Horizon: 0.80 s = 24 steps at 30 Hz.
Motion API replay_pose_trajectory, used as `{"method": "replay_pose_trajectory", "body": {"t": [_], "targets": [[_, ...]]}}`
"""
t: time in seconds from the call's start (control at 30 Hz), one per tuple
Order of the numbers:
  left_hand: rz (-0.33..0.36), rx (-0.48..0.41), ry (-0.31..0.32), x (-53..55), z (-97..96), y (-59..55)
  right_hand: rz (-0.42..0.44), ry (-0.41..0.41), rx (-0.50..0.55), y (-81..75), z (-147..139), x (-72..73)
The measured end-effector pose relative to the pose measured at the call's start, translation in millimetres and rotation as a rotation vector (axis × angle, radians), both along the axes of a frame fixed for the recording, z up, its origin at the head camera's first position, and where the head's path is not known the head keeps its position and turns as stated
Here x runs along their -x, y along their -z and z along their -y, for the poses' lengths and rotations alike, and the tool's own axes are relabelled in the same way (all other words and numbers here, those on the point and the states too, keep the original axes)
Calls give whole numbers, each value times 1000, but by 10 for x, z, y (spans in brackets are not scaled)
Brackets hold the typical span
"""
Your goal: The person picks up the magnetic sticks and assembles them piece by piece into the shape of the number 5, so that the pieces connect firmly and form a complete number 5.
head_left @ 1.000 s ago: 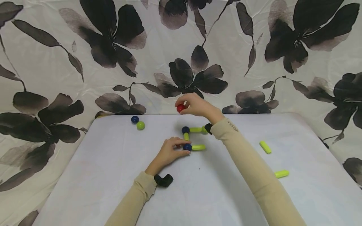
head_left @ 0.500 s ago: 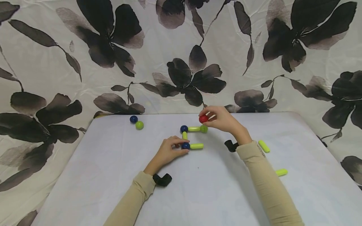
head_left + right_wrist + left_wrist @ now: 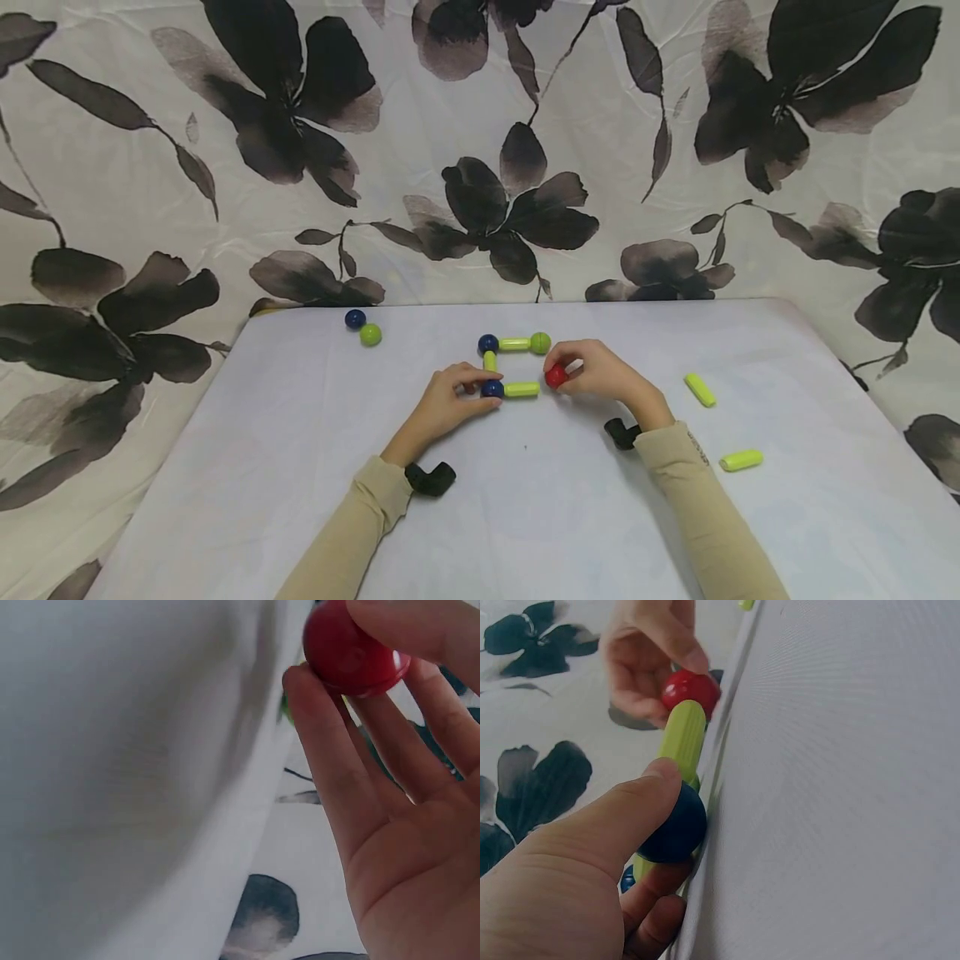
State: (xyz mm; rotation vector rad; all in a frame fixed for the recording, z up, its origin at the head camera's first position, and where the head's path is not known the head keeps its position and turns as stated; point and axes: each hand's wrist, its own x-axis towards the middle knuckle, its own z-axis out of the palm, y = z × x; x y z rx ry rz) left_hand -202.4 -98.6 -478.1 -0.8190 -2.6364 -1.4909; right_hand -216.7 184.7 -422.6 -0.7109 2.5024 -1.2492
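My left hand [image 3: 450, 400] pinches the near dark blue ball [image 3: 681, 825] between thumb and fingers. From that ball a yellow-green rod [image 3: 522, 389] points right, and another rod [image 3: 490, 361] leads back to a second blue ball [image 3: 488, 344]. A third rod [image 3: 514, 343] joins this far ball to a green ball [image 3: 540, 342] on its right. My right hand [image 3: 603, 377] holds a red ball [image 3: 556, 377] by its fingertips, just right of the near rod's free end. In the left wrist view the red ball overlaps the end of that rod.
On the white table [image 3: 337, 500], a loose blue ball [image 3: 356, 319] and a green ball [image 3: 371, 334] sit together at the back left. Two loose yellow-green rods lie to the right, one rod [image 3: 700, 389] farther back and one rod [image 3: 741, 460] nearer. Floral cloth [image 3: 450, 108] hangs behind.
My right hand has carried the red ball from beyond the table's back edge rightward and then down toward the near rod's end. The left hand keeps its hold on the near blue ball.
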Motion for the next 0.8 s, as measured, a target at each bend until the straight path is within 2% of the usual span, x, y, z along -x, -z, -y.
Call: {"method": "replay_pose_trajectory", "body": {"t": [0.17,0.37,0.6,0.8], "targets": [[-2,-5,1,1,11,15,42,9,-39,59,23,-29],[-14,3,7,1,5,16,76,13,3,75,44,-51],[3,23,1,-6,-2,-6,93,9,24,100,47,-45],[-5,29,-5,-1,-1,2,37,26,-8,106,46,-39]]}}
